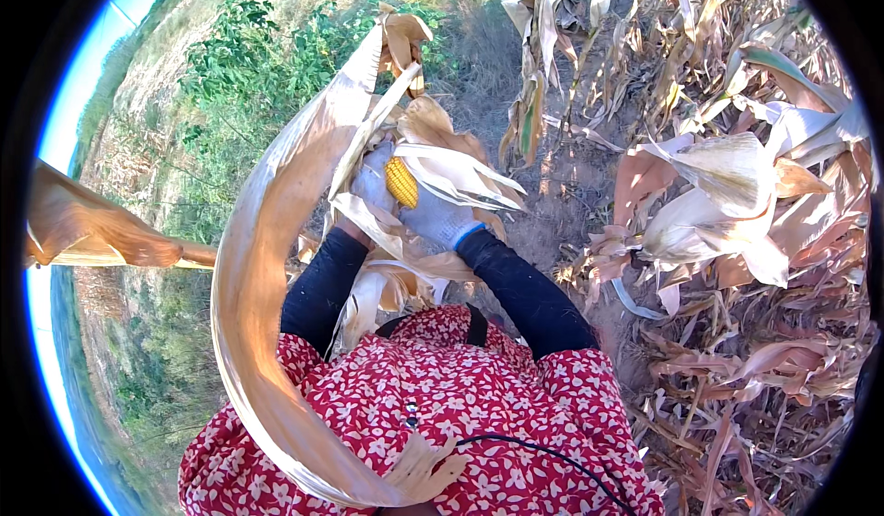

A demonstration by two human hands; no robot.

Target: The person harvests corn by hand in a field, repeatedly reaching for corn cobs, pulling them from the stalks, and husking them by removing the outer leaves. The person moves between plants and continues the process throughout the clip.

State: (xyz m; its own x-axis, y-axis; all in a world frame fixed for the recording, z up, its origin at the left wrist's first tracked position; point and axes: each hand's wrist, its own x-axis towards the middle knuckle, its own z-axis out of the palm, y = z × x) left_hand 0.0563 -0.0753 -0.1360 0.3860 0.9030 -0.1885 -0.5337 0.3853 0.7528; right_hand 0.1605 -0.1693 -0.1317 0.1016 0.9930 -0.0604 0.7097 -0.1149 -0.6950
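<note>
A yellow ear of corn (402, 183) shows its kernels between my two gloved hands. Its pale dry husk (459, 167) is peeled open and spreads to the right. My left hand (373, 176), in a whitish knit glove, grips along the ear's left side; its fingertips are partly hidden by husk. Around the lower right side of the ear closes my right hand (435, 213), its glove edged with a blue cuff. The upper end of the ear is covered by husk leaves. A long dry corn leaf (252, 295) arches in front of my left arm and chest.
Dry cornstalks (545, 46) stand ahead. Bent husks and leaves (725, 191) crowd the right side above leaf litter (746, 392). Green shrubs (255, 67) grow ahead to the left. Another dry leaf (103, 229) juts in from the left. A black cord (545, 447) crosses my floral shirt.
</note>
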